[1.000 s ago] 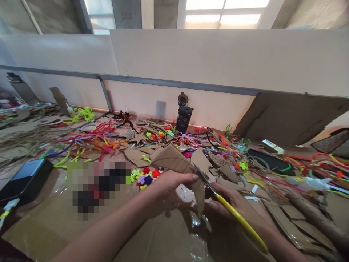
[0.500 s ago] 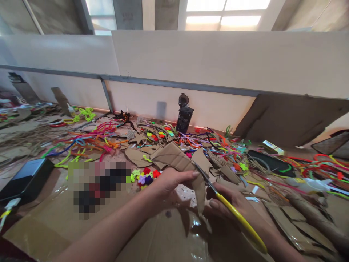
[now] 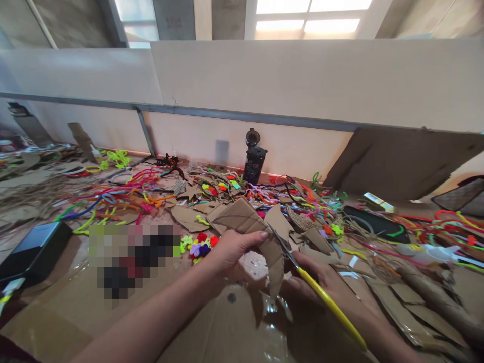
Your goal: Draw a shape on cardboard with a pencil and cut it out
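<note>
Left hand [image 3: 229,249] has nudged its thumb up the curved cardboard piece [image 3: 275,259] it pinches — right hand [image 3: 336,281] grips yellow-handled scissors [image 3: 321,295] — likely steadying the cut.

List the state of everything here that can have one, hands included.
Left hand: pinching cardboard piece
Cardboard piece: held, curved tip pointing down
Right hand: gripping scissors
Scissors: held, blades at cardboard; opening unclear
Black bottle: upright, lid flipped open
Translucent bottle: lying on its side
Large cardboard sheet: leaning against wall
</note>
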Demonstrator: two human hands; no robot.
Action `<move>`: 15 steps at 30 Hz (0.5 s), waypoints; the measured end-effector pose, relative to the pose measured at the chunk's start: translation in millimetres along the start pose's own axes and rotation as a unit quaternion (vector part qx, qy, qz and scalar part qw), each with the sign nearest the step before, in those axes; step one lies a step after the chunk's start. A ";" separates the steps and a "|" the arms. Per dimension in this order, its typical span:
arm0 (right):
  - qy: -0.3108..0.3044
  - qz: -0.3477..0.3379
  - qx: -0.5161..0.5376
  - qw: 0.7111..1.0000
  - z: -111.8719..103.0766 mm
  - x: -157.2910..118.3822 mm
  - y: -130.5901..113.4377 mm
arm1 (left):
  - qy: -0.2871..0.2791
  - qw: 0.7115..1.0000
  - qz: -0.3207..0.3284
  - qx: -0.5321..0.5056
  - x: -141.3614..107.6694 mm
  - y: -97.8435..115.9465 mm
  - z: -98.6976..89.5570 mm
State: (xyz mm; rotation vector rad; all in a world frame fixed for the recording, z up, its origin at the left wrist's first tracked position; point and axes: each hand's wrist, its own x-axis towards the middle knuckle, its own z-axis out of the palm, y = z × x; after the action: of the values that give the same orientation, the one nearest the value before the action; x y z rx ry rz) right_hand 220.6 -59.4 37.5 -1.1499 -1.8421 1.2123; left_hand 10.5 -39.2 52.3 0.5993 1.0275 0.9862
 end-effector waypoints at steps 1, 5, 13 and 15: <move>-0.008 0.006 0.006 1.000 0.2 -0.1 -1.8 | -0.003 1.000 -0.002 0.002 0.3 -0.5 -0.5; -0.038 0.036 0.032 0.998 0.0 -1.5 -3.1 | -0.014 1.000 0.014 0.003 4.6 -3.0 -4.3; -0.051 0.023 -0.032 0.998 -8.0 -1.0 14.6 | -0.013 0.999 0.041 -0.006 5.5 -0.1 -4.7; -0.047 0.019 -0.041 0.998 -9.7 -0.2 15.2 | -0.018 0.998 0.054 0.008 6.0 -0.1 -6.0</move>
State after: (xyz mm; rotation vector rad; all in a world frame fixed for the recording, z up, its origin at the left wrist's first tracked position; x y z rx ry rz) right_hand 233.8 -53.1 26.9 -1.1960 -1.9647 1.2404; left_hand 6.2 -34.1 47.1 0.6899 0.9799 1.0581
